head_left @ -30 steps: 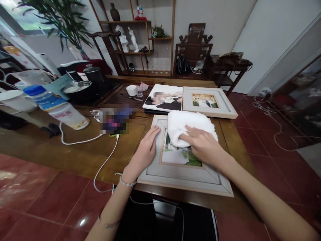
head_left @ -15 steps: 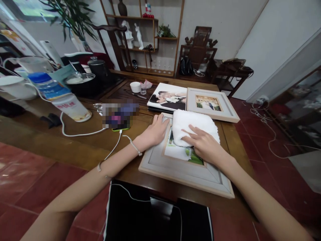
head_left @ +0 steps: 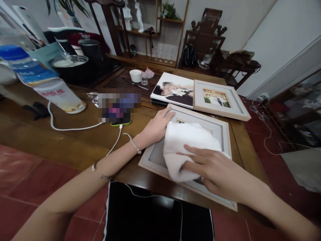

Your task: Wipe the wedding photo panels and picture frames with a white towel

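Note:
A light wooden picture frame [head_left: 227, 134] lies flat on the table, its photo mostly hidden. Across its middle is a folded white towel [head_left: 190, 135], bunched toward the near side. My right hand [head_left: 213, 165] is closed on the towel's near right part; the thumb goes underneath and some fingertips sink into the cloth. At the frame's far left corner, my left hand [head_left: 157, 125] grips the edge with its fingers over the border.
Behind lie a second framed photo [head_left: 218, 100] and a white photo panel [head_left: 175, 90]. Leftward are a charging phone [head_left: 121, 120], its white cable, a bottle [head_left: 42, 80] and a black pot [head_left: 70, 67]. A black panel-like object [head_left: 155, 217] sits below the table's front edge.
My right hand has moved the towel toward me and down across the frame, and the cloth has folded over more. My left hand stays at the frame's corner. The view has shifted slightly.

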{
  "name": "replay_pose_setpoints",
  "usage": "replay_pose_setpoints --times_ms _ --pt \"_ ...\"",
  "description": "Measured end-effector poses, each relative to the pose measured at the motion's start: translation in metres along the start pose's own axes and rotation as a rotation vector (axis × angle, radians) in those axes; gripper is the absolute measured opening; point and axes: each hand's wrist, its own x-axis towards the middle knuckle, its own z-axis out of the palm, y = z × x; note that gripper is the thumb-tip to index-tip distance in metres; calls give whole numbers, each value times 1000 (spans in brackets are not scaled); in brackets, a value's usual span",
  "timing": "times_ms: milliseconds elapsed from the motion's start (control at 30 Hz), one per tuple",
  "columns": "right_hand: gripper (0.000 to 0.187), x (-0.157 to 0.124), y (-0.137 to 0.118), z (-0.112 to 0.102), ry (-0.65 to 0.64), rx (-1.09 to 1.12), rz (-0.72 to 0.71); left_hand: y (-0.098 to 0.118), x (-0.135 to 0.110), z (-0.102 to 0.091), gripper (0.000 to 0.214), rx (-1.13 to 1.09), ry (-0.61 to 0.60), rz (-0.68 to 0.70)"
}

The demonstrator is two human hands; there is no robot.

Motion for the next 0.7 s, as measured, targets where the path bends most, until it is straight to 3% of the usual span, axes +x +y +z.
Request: replay_pose_setpoints --times_ms 200,300,433,600,700 --pt "60 1 50 24 252 -177 83 -7 2 1 52 -59 63 72" --pt "61 -2 63 29 311 -172 79 -9 2 -1 50 -86 78 86" --pt "50 0 49 29 329 -231 43 -10 1 -2 46 -96 82 75" --pt "30 0 10 30 315 -175 -145 -13 0 -3 45 -108 64 68" --pt "29 -2 5 30 313 -111 -217 -15 1 -5 47 -118 41 61"
